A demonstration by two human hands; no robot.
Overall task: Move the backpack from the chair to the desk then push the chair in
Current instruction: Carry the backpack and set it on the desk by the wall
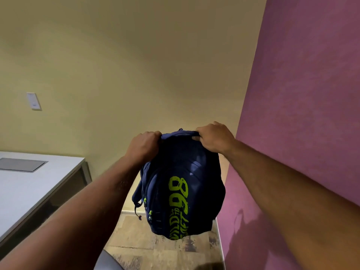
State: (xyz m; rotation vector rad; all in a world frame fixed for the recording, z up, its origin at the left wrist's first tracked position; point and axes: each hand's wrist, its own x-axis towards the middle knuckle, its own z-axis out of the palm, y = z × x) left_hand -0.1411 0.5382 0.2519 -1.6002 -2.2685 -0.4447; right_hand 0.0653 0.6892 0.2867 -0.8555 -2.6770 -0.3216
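A navy backpack with neon-green lettering hangs in the air in front of me, clear of the floor. My left hand is closed on its top left edge. My right hand grips the top handle on the right. The white desk lies to the left, lower than the bag and apart from it. A dark rounded piece at the bottom edge, probably the chair, shows only as a small corner.
A grey inset panel sits in the desk top. A magenta wall runs close on the right and a cream wall with a white switch plate stands ahead. Worn tiled floor shows below the bag.
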